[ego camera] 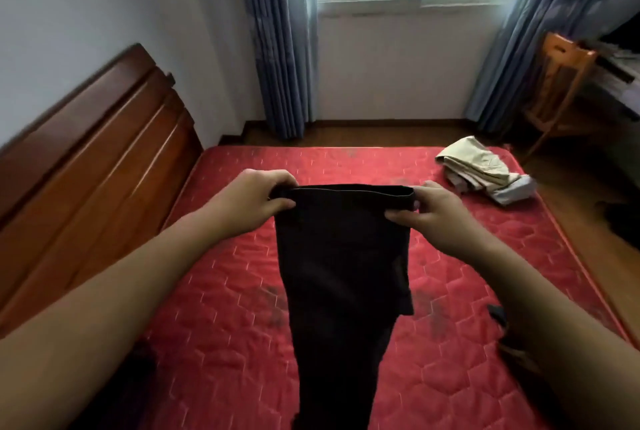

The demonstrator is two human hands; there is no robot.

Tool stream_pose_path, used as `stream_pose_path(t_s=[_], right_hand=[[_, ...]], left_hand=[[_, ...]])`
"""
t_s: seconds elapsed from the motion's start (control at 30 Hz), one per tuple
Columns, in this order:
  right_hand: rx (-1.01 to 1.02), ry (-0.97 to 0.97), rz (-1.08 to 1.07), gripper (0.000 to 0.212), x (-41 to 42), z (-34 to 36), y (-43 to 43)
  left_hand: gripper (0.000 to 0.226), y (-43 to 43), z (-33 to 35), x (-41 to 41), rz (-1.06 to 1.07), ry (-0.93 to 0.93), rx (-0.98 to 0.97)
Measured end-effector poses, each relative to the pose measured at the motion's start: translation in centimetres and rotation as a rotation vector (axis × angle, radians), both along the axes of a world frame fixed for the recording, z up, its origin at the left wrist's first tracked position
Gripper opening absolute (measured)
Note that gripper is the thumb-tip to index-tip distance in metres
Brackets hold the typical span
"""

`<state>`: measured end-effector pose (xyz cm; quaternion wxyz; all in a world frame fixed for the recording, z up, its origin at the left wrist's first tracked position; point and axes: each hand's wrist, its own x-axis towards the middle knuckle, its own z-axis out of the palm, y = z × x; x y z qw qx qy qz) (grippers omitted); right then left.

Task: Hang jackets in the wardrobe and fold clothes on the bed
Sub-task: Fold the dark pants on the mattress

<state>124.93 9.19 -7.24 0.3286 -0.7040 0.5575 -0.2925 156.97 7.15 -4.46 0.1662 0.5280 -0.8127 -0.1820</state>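
Head view. Black trousers (341, 270) are held up above the red mattress (214, 291), hanging lengthwise toward the camera. Left hand (254, 199) pinches the left end of the upper hem, thumb under, fingers curled over. Right hand (434, 213) pinches the right end likewise. A folded beige garment (485, 170) lies at the mattress's far right corner. Wooden headboard (90, 138) stands left of the mattress.
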Motion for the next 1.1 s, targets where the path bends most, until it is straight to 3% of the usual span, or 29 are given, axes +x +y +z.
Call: stream_pose_path(t_s=[0.1, 0.27, 0.37, 0.5, 0.63, 0.77, 0.87, 0.97, 1.1], right_hand=[[0.095, 0.086, -0.049, 0.017, 0.2, -5.6, -1.7], [0.472, -0.167, -0.123, 0.016, 1.4, -13.3, -3.2], [0.642, -0.273, -0.189, 0.013, 2.5, -16.4, -4.8], [0.661, -0.313, -0.222, 0.026, 3.4, -19.9, -9.8], [0.584, -0.371, -0.254, 0.039, 4.9, -20.8, -18.8], [0.515, -0.542, -0.302, 0.079, 6.3, -20.4, -25.5], [0.509, -0.393, -0.330, 0.071, 6.7, -24.9, -24.4], [0.635, -0.299, -0.340, 0.054, 6.5, -33.8, -19.5], [0.804, -0.167, -0.310, 0.047, 6.0, -44.3, -12.5]], left_hand=[[0.022, -1.4, -6.1, -0.8, 0.084, -0.101, 0.026], [0.014, -3.2, -13.9, -1.4, 0.183, -0.199, 0.108], [0.013, -5.0, -17.8, -1.4, 0.196, -0.074, 0.250], [0.018, -10.0, -21.4, -0.9, 0.263, 0.098, 0.378], [0.024, -19.4, -23.3, -0.4, 0.323, 0.137, 0.270], [0.072, -25.5, -23.9, -1.2, 0.390, 0.388, 0.207], [0.073, -23.4, -29.8, -1.3, 0.437, 0.410, 0.360], [0.065, -17.2, -38.7, -0.7, 0.483, 0.289, 0.570], [0.069, -9.6, -48.9, 0.0, 0.535, 0.209, 0.813]])
